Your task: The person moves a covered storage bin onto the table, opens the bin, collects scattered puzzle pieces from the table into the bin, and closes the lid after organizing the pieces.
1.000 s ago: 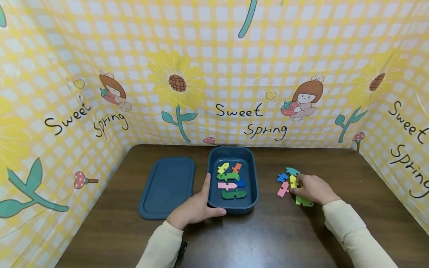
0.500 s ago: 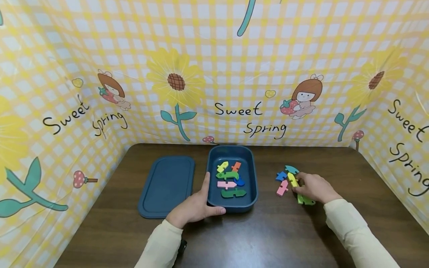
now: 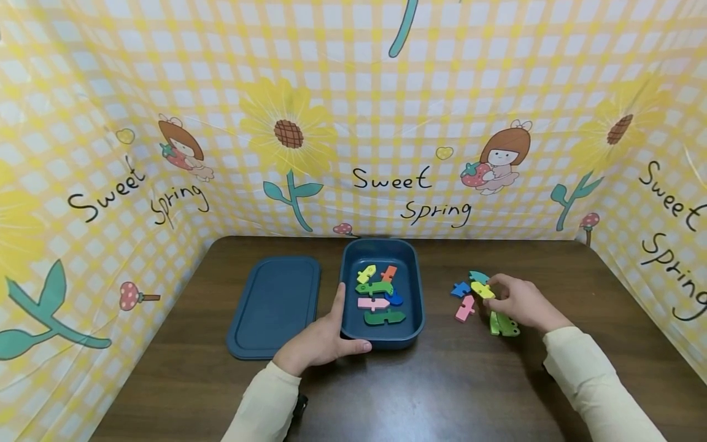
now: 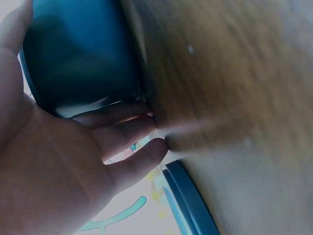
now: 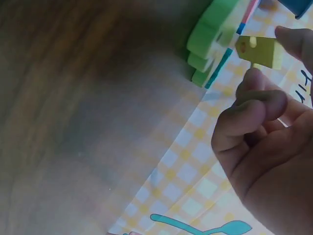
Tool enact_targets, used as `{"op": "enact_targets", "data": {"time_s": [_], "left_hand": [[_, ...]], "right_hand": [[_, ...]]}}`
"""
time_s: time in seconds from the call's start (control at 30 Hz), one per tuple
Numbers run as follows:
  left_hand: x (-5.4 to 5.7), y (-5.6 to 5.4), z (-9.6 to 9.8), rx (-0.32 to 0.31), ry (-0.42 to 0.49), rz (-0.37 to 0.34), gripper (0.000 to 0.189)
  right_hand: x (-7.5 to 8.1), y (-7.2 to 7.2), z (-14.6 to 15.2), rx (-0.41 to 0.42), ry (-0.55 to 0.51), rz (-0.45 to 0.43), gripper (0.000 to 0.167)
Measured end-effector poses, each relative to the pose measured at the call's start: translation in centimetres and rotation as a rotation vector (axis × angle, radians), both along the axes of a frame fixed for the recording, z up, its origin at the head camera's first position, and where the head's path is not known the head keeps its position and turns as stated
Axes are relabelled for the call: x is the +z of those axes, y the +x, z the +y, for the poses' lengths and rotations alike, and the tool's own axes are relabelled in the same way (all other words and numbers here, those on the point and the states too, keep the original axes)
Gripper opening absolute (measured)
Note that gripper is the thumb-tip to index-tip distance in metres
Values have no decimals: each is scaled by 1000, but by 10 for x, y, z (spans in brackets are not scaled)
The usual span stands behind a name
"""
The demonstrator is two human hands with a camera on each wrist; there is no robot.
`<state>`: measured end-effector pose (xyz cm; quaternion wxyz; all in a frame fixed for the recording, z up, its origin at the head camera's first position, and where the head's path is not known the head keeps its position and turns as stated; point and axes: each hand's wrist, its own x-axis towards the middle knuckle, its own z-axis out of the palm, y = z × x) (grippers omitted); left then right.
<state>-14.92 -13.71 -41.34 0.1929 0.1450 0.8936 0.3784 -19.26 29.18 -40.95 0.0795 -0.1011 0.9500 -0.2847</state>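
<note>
In the head view my right hand [image 3: 521,302] pinches a yellow puzzle piece [image 3: 483,290] between thumb and fingertips, just above a small pile. The right wrist view shows that yellow piece [image 5: 259,52] at the thumb tip. Below the fingers lies a green piece with dot eyes [image 3: 504,325]. A teal piece [image 3: 478,277], a blue piece [image 3: 460,290] and a pink piece [image 3: 465,309] lie left of the hand. My left hand [image 3: 317,344] rests against the near left corner of a dark blue box [image 3: 411,334], fingers extended along its side, thumb at the front.
Several colored pieces lie inside the box, among them a dark green piece [image 3: 385,317] and a pink arrow-shaped piece [image 3: 373,304]. Left of the box lies its flat blue lid [image 3: 275,307] on the brown wooden table [image 3: 409,399]. A yellow checked cloth [image 3: 353,110] hangs around the table.
My right hand has lifted the yellow piece from the pile and turned it, drawing slightly up and away from the green piece. The left hand stays at the box.
</note>
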Motion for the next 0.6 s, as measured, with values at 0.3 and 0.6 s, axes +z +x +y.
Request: {"op": "enact_targets", "data": {"time_s": [0.3,0.6], "left_hand": [[-1,0,0,6,-8,-6,129],[1,0,0,-2,1,-2,129]], "right_hand": [[4,2,-2,-1,-147,97,46],[10,4,-9,18,-204,110,44]]}}
